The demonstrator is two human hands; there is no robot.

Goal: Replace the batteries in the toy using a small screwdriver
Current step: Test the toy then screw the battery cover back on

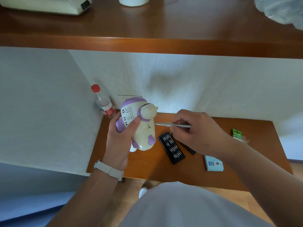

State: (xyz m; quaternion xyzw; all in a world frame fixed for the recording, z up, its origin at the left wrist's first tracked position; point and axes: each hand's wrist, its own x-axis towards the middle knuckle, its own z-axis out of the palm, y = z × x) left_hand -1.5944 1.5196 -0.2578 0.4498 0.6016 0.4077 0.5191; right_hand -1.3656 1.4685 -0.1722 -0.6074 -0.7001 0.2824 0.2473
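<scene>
Both hands are busy: the left hand (pixel 119 138) grips the toy (pixel 139 124) above the table (pixel 147 167); the right hand (pixel 195 130) pinches the screwdriver (pixel 172 125), tip beside its body; unscrewing seems underway; next, seat the tip squarely.

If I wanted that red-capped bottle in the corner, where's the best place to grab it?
Probably the neck just below the red cap, from above: the bottle stands upright, tucked into the wall corner, with the toy held close on its right.
</scene>
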